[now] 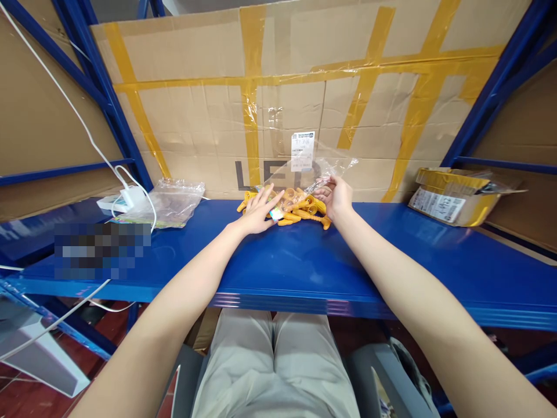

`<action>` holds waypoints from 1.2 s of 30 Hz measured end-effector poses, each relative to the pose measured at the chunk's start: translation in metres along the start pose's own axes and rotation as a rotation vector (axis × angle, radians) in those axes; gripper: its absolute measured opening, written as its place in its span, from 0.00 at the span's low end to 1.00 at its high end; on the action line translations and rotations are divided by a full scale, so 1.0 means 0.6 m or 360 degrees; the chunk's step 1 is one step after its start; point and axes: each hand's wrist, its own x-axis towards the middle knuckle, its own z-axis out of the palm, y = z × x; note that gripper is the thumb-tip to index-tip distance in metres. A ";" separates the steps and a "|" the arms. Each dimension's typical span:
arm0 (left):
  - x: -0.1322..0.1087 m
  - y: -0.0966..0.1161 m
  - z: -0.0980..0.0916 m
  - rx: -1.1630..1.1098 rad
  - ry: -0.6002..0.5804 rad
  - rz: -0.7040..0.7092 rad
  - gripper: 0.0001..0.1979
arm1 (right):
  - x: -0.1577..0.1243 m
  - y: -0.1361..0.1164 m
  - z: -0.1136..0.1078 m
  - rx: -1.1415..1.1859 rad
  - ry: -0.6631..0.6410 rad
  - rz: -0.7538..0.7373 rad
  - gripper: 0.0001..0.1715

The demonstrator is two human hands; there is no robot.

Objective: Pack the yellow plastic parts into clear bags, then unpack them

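A heap of small orange-yellow plastic pieces (296, 216) lies at the back of the blue shelf. Over it sits a clear plastic bag (335, 164), its loose end lifted to the right. My left hand (260, 212) rests on the heap's left side, palm down with the fingers spread. Beneath those fingers a small colourful label (275, 214) partly shows. At the heap's right side, my right hand (336, 197) pinches the bag's edge between thumb and fingers. Whether some pieces are inside the bag is hard to make out.
Taped cardboard (209, 128) stands upright behind the blue shelf (287, 261). To the left lie a clear bag (176, 203), a white power strip (124, 199) with cables, and a blurred-out item (102, 249). An open cardboard box (455, 200) stands at the right.
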 end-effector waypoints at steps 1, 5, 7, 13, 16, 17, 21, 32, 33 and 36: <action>0.001 -0.001 0.001 -0.0039 0.0008 0.0025 0.38 | 0.000 0.000 0.000 0.0011 -0.0012 0.0001 0.10; 0.005 -0.002 -0.005 -0.0221 0.0118 0.0131 0.34 | 0.002 0.002 0.000 0.0020 -0.0058 0.0018 0.12; 0.005 0.002 -0.013 -0.0226 0.0159 0.0134 0.33 | 0.002 0.002 0.000 0.0007 -0.0054 0.0038 0.12; 0.004 0.036 -0.034 -0.0309 0.0302 0.0235 0.32 | 0.002 0.002 -0.001 -0.0022 -0.0079 0.0041 0.13; 0.008 0.044 -0.038 -0.0291 0.0315 0.0322 0.31 | 0.001 0.000 -0.003 0.0003 -0.0075 0.0018 0.14; 0.011 0.041 -0.039 -0.0249 0.0298 0.0333 0.32 | 0.001 0.000 -0.003 0.0010 -0.0076 0.0013 0.14; 0.023 -0.002 -0.047 -0.0050 0.0304 0.0257 0.37 | -0.004 -0.004 -0.004 -0.0028 -0.0065 0.0051 0.14; -0.071 -0.153 -0.113 0.0533 0.0143 -0.1100 0.37 | -0.017 0.009 0.003 -0.0361 -0.0244 0.0092 0.12; -0.086 -0.160 -0.117 0.0563 0.0129 -0.1223 0.36 | -0.018 0.011 0.003 -0.0387 -0.0267 0.0094 0.11; -0.118 -0.177 -0.128 0.0642 0.0120 -0.1504 0.37 | -0.022 0.014 0.005 -0.0444 -0.0313 0.0099 0.11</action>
